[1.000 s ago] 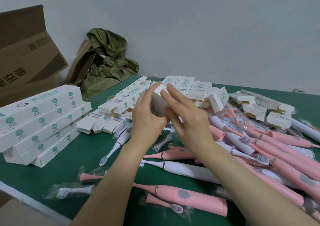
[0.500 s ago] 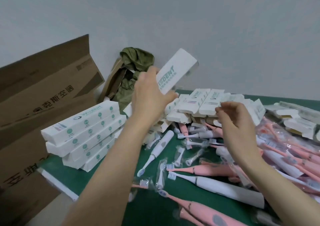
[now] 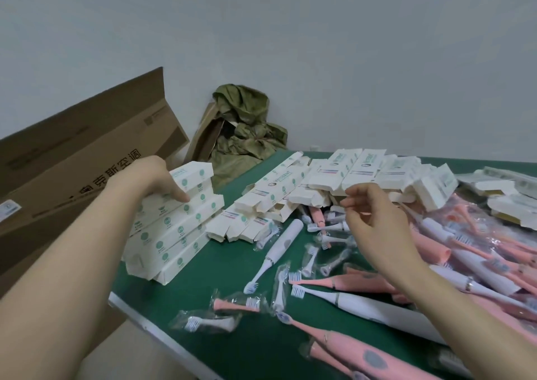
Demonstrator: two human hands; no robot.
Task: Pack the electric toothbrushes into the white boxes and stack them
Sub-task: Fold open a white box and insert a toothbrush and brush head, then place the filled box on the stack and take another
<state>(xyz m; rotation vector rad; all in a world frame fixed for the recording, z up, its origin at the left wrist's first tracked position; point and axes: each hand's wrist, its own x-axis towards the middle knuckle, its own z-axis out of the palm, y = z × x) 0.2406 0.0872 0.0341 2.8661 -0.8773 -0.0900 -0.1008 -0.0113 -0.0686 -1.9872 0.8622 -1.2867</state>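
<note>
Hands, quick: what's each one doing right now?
Left hand: holds the top white box on the stack.
Right hand: open, fingers loosely curled, holding nothing.

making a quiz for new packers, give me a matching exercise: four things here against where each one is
1 left hand
2 right hand
3 white toothbrush
4 green cloth

a by the wall
b flat on the table
c on the top box of the stack
d in the air, empty

Pairs: 1-c, 2-d, 3-b, 4-a
</note>
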